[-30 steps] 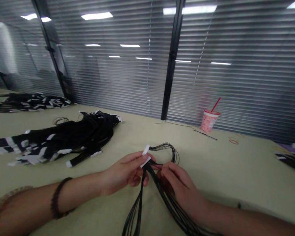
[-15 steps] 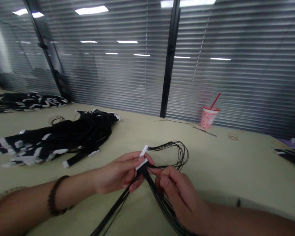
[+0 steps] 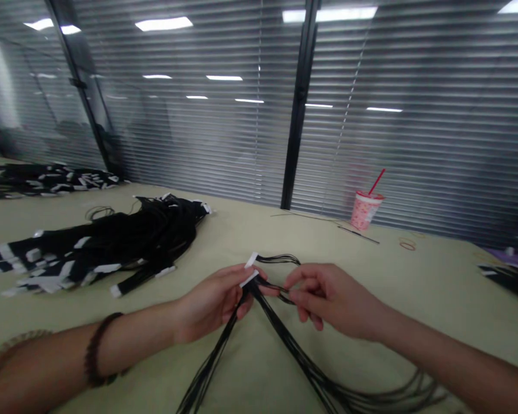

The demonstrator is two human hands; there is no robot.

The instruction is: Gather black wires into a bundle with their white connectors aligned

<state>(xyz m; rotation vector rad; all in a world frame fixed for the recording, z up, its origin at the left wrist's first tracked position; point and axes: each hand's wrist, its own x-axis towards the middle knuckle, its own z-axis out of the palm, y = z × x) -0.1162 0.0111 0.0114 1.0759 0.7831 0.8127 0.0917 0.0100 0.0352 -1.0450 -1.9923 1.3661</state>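
Note:
My left hand (image 3: 216,305) is closed on a white connector (image 3: 249,279) of a black wire harness, thumb on top. A second white connector (image 3: 251,260) stands up just behind the fingertips, with thin black wires curving right from it. My right hand (image 3: 323,296) pinches some of these black wires (image 3: 276,287) between thumb and forefinger, right of the connectors. Two thicker strands of black wires (image 3: 280,328) hang from the held connector toward the front edge of the view, one to the left and one to the right.
A large pile of black cables (image 3: 155,230) with white ends lies at the left, another pile (image 3: 56,178) behind it. A pink cup (image 3: 366,210) with a red straw, a thin dark tool (image 3: 358,234) and rubber bands (image 3: 407,244) are at the back right. More cables (image 3: 511,279) lie far right.
My right hand has moved up and to the right off the thick strand and now pinches the looped wires. The right strand has spread out beneath it. My left hand has hardly moved.

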